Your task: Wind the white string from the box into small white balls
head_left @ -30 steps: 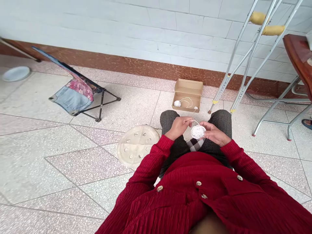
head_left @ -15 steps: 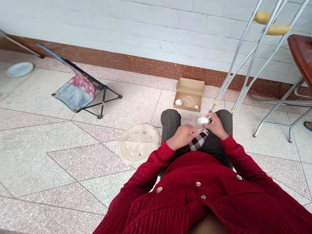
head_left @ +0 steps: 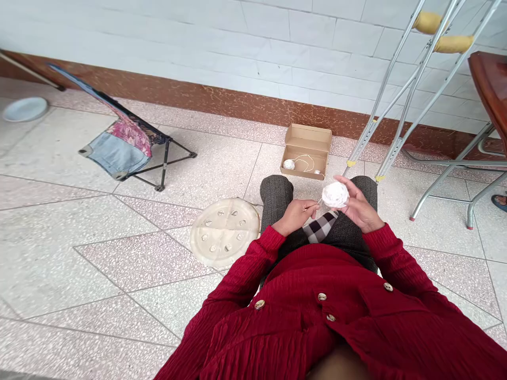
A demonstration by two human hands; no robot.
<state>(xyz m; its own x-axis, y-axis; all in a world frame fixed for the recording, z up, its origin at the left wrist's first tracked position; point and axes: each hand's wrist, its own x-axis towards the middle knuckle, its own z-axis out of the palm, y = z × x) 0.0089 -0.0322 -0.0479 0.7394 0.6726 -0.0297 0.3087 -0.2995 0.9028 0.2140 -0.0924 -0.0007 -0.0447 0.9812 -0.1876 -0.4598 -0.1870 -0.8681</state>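
My right hand (head_left: pixel 359 207) holds a white ball of yarn (head_left: pixel 335 195) above my lap, its fingers curled behind and beneath it. Just left of the ball, my left hand (head_left: pixel 300 214) pinches a strand of yarn (head_left: pixel 319 201) that runs to it. Beneath both hands a black-and-white checked cloth (head_left: pixel 320 227) lies between my thighs. On the floor beyond my knees stands an open cardboard box (head_left: pixel 304 171). Inside it are a white yarn ball (head_left: pixel 289 164), a loose strand and a smaller pale piece.
Two metal crutches (head_left: pixel 404 121) lean on the wall by my right knee. Farther right is a wooden chair (head_left: pixel 491 89) with metal legs. A round plate with holes (head_left: pixel 222 232) lies left of my legs; a folding stool (head_left: pixel 119 150) stands beyond it.
My right hand has turned outward, so the yarn ball shows more fully. My left hand has drawn slightly left and down, with the strand still between its fingers.
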